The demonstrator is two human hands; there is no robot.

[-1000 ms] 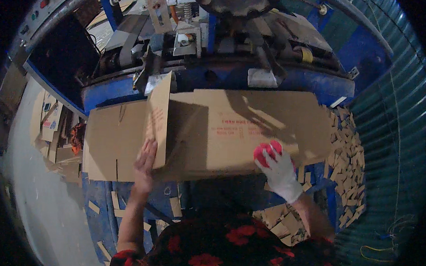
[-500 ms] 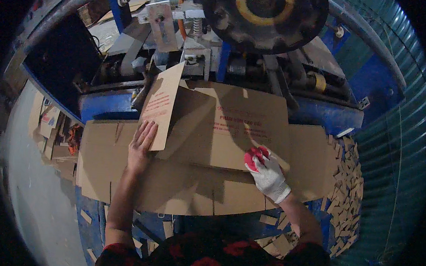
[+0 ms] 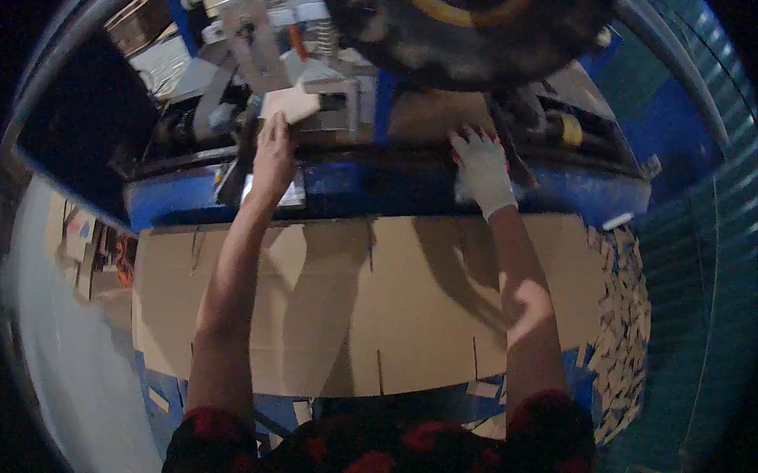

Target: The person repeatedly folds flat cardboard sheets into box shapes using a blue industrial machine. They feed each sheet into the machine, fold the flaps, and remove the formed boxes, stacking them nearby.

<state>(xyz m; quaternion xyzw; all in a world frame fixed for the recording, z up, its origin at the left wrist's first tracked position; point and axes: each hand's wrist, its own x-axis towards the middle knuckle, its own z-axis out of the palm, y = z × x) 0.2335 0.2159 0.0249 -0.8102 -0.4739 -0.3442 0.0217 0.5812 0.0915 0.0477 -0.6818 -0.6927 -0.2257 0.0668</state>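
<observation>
A folded brown cardboard sheet point(image 3: 439, 114) lies under the machine's big wheel, most of it hidden there. Its raised flap point(image 3: 292, 104) shows beside a metal bracket. My bare left hand point(image 3: 274, 160) reaches forward with fingers stretched against the flap's near edge; the thumb is hard to make out. On my right hand point(image 3: 483, 169) is a white glove with red on the fingers. Its fingers are spread at the sheet's near edge, in front of the wheel. Motion blurs both hands a little.
Below my forearms lies a wide slotted cardboard sheet point(image 3: 325, 310). The dark wheel point(image 3: 468, 42) hangs over the blue machine frame point(image 3: 356, 185). Cardboard scraps point(image 3: 620, 340) pile up at the right, before a green corrugated wall point(image 3: 707, 276). More cardboard pieces are at the left.
Both hands have moved forward, away from me. The folded cardboard sheet has gone from the top of the wide sheet into the machine under the wheel. The view has shifted slightly.
</observation>
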